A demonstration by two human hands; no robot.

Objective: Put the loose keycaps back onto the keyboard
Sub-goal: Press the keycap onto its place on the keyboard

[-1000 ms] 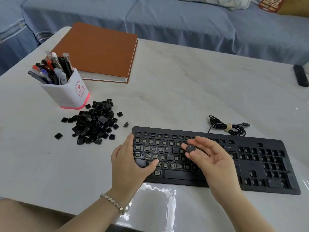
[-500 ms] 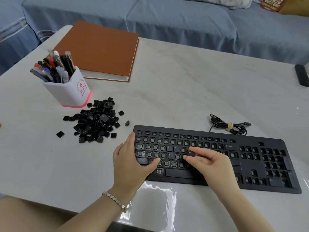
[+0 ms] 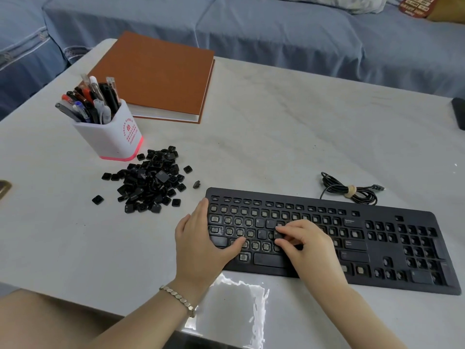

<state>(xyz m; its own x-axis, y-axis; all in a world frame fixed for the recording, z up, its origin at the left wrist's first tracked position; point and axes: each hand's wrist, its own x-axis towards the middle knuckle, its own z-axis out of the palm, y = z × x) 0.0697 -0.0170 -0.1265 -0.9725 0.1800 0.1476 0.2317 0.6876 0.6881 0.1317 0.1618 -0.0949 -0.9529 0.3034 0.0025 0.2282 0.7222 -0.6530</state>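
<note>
- While the right hand (image 3: 307, 244) pinches the H keycap (image 3: 277, 234) between thumb and curled fingers, that cap sits low over the middle letter row of the keyboard (image 3: 417, 217), a little right of the fitted F. I cannot tell whether it is already seated.
- Flat and relaxed, the left hand (image 3: 201, 244) lies on the keyboard's left end with its thumb stretched across the lower keys, gripping nothing. It looks to be steadying the board.
- The keyboard's long axis runs left to right in front of the person, with its left end slightly farther away. Most letter sockets are bare; R, T, F, Backspace, Enter and the space bar are among the few in place.
- As I judge it, the move in hand turns on the cap lying square over its socket, directly under the right fingertips. A straight downward press should then finish it.
- The pile of loose keycaps (image 3: 151, 180) lies just beyond the keyboard's far-left corner, with one stray cap (image 3: 196, 183) between pile and corner. The pile is nearer the left hand, so that hand is better placed to fetch the next cap.
- Beyond the pile, farther from the keyboard, stand a white pen holder (image 3: 113, 137) and a brown book (image 3: 156, 74). A coiled cable (image 3: 349, 191) lies just behind the keyboard's far edge, right of its middle.
- Everything rests on a pale, glossy, marbled table (image 3: 276, 127), and a blue sofa (image 3: 251, 26) runs along its far side.
</note>
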